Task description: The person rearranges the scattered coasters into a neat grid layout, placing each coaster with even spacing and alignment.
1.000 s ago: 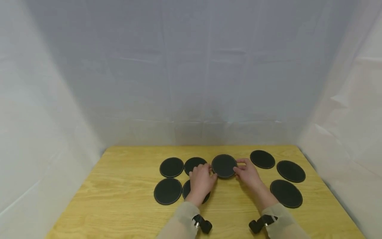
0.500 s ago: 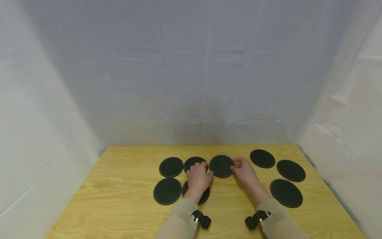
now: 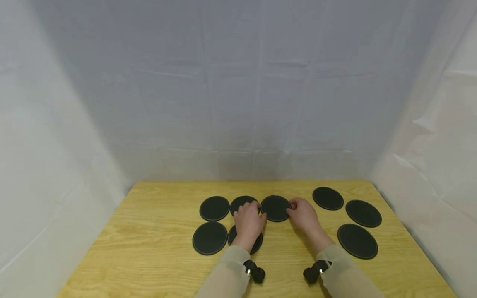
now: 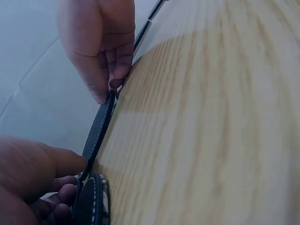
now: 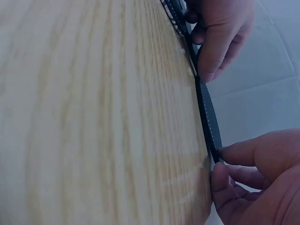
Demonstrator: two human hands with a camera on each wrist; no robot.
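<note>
A round black coaster (image 3: pixel 275 208) with light edge stitching lies between both hands, close over the wooden table. My left hand (image 3: pixel 249 221) grips its left edge, thumb at the near side and index finger farther back. My right hand (image 3: pixel 304 215) pinches its right edge; in the right wrist view, that right thumb (image 5: pixel 239 152) sits against the rim. Just left of this coaster is a back-row coaster (image 3: pixel 242 203), partly covered by my left fingers. Below it, another coaster (image 3: pixel 255 244) shows partly behind my left hand and wrist.
Two more coasters, a back one (image 3: pixel 214 208) and a front one (image 3: pixel 210 238), lie at the left. Three coasters are spread at the right: the far one (image 3: pixel 328 198), the outer one (image 3: pixel 363 213) and the near one (image 3: pixel 357 241). White sheeting (image 3: pixel 238 103) encloses the table (image 3: pixel 149 248).
Both hands have shifted slightly left with the coaster, the right hand more. The coaster has come down close to the table, right beside the back-row one. The other coasters have stayed put.
</note>
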